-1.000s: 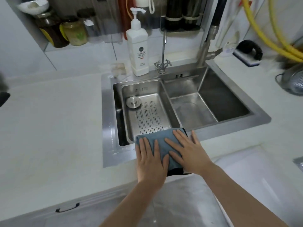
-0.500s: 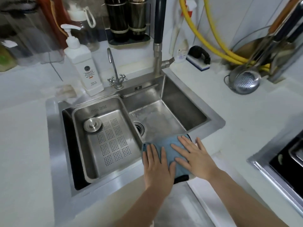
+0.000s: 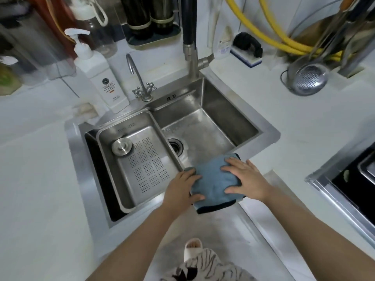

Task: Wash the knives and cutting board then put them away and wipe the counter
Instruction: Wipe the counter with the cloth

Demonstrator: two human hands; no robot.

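A blue cloth point(image 3: 213, 179) with a dark hem lies bunched over the front rim of the steel sink point(image 3: 269, 134). My left hand point(image 3: 180, 189) grips the cloth's left edge, thumb below and fingers curled over the top. Across its right half, my right hand point(image 3: 245, 179) lies with fingers spread and pointing left. The white counter point(image 3: 36, 169) runs on both sides of the sink. No knife or cutting board is plainly visible.
A perforated drain tray point(image 3: 142, 159) fills the sink's left half. Behind the sink stand a soap pump bottle point(image 3: 107, 86), a small tap point(image 3: 140, 78) and the tall faucet point(image 3: 190, 47). A scrub brush point(image 3: 246, 49), a skimmer point(image 3: 308, 78) and a hob point(image 3: 355, 179) are to the right.
The view has swung right and down. My hands moved apart on the cloth: the left slid to its left edge and curled round it, and the right turned to point left.
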